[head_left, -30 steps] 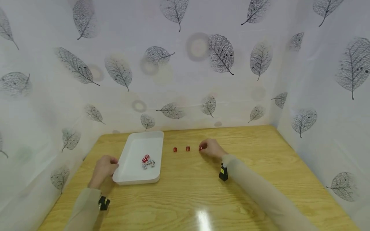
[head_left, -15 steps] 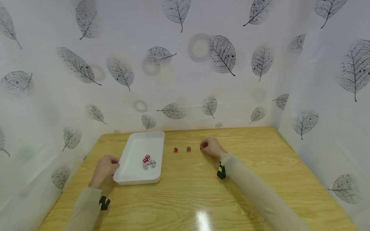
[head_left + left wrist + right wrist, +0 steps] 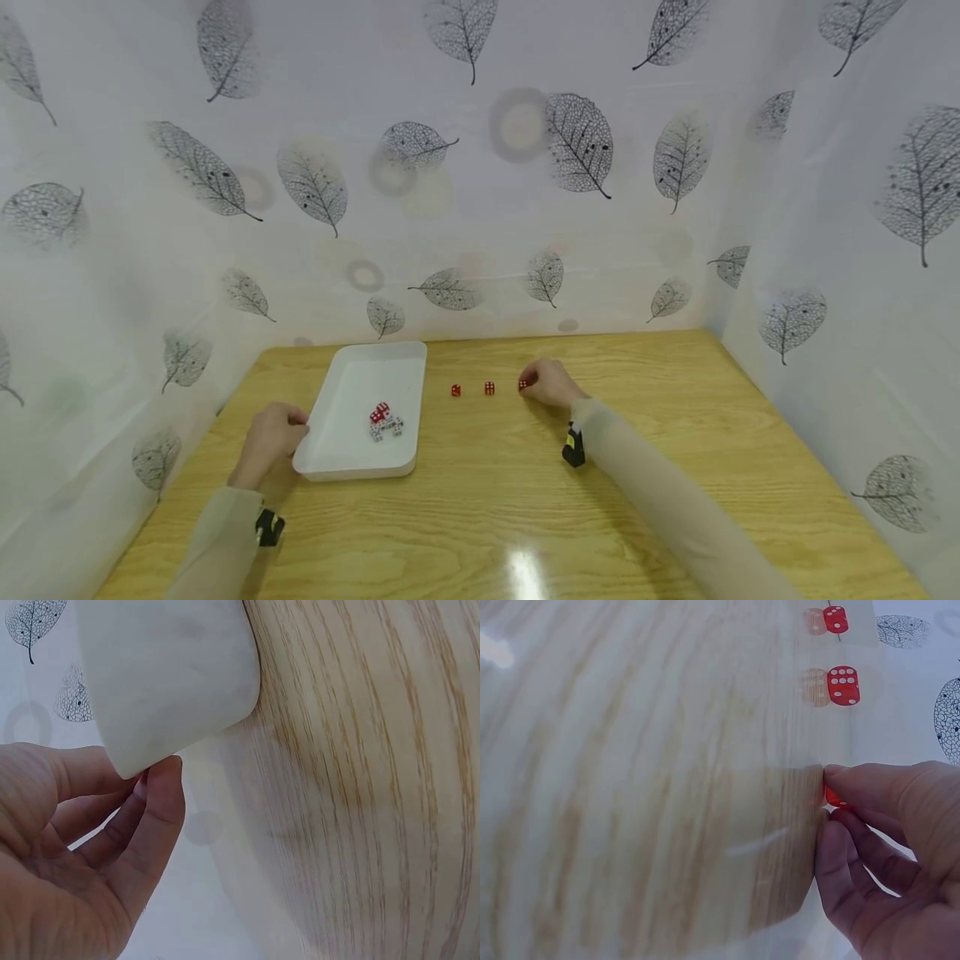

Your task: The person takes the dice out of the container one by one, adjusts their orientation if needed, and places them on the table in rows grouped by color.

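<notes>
My right hand (image 3: 553, 384) pinches a red die (image 3: 522, 385) between thumb and fingers, low over the wooden table; the right wrist view shows part of that die (image 3: 835, 796), the rest covered by fingertips. To its left stand two more red dice, a middle one (image 3: 490, 388) and a far left one (image 3: 456, 390), spaced apart in a row. My left hand (image 3: 272, 437) holds the white tray (image 3: 356, 472) by its near left corner, thumb and fingers meeting at the rim (image 3: 146, 761). Inside the tray, red dice (image 3: 379, 412) lie in a small cluster with white dice (image 3: 386, 428).
The wooden table (image 3: 480, 517) runs back to a hanging white sheet (image 3: 480, 217) printed with leaves, which also lines both sides. A bright glare spot (image 3: 526, 573) shows on the table near the front. Each wrist wears a small black device.
Almost nothing differs. The right hand and its die have shifted only very slightly, while the left hand, the tray and the other dice keep their places.
</notes>
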The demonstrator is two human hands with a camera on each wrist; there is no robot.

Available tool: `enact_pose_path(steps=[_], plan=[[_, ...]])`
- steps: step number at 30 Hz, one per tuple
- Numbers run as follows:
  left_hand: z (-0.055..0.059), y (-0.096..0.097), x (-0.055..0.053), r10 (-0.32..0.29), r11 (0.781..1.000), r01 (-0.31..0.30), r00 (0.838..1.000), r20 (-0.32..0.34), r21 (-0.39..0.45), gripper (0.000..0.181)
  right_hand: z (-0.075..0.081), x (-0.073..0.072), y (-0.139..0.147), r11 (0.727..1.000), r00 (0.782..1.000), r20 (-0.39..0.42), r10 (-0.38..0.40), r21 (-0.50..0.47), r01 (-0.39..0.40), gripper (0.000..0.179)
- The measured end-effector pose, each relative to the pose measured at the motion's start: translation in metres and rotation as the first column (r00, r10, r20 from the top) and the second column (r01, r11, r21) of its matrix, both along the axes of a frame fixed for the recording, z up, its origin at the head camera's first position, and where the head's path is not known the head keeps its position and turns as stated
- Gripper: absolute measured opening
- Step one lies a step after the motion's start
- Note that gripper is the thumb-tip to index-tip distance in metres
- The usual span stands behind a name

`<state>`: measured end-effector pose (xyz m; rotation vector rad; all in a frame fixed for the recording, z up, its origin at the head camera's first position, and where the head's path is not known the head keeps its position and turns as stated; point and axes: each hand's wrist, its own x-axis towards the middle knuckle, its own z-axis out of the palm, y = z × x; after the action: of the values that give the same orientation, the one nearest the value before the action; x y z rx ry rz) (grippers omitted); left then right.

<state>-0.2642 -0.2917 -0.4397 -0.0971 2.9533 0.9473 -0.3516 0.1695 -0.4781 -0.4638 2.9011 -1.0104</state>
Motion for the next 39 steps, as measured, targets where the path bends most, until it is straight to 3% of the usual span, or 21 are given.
enact_pose_path(steps=[12,22,39], plan=[[0.0,-0.002,0.003,0.008,1.0,-0.008,1.0,-0.011,0.006,0.028,0.002,0.005,0.014,1.0,0.999,0.034,-0.006,-0.005,0.006,0.025],[0.002,0.001,0.0,0.012,1.0,-0.013,1.0,-0.014,-0.015,0.028,0.009,0.011,0.029,0.994,0.995,0.085,0.054,0.089,-0.062,0.008],[0.001,0.001,-0.001,0.011,1.0,-0.011,1.0,-0.017,-0.021,0.026,0.009,0.028,0.001,0.986,0.982,0.102,0.159,0.03,-0.163,0.005]])
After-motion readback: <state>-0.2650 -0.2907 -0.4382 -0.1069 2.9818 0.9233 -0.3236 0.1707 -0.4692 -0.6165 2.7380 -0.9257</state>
